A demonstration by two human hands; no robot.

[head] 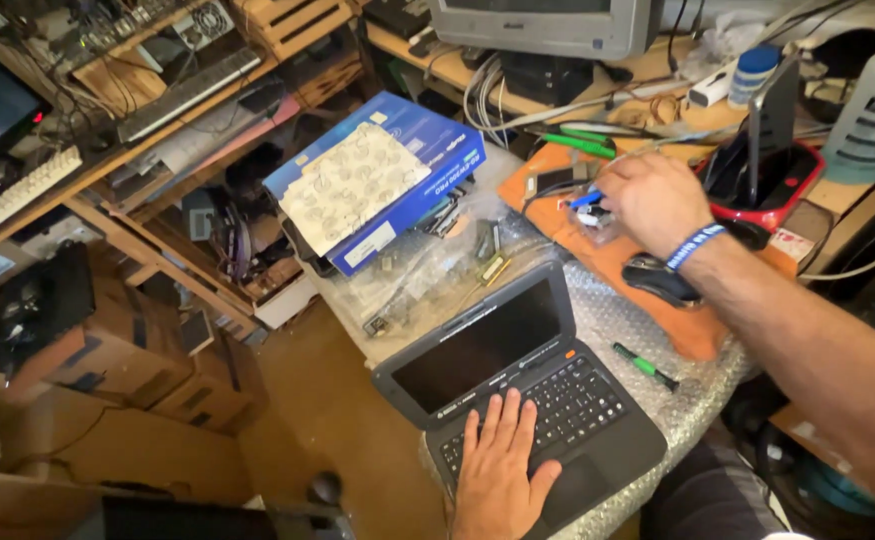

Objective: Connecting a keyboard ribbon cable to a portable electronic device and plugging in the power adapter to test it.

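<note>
From the head camera, the left hand lies flat, fingers spread, on the keyboard of a small dark grey laptop that sits open on bubble wrap at the bench's near edge. The right hand reaches over an orange mat, fingers curled down on a small clear bag with blue parts; whether it grips the bag I cannot tell. A black mouse lies just below that wrist, a green screwdriver near the laptop, a blue box behind it.

Small dark laptop lies open, screen off.
</note>
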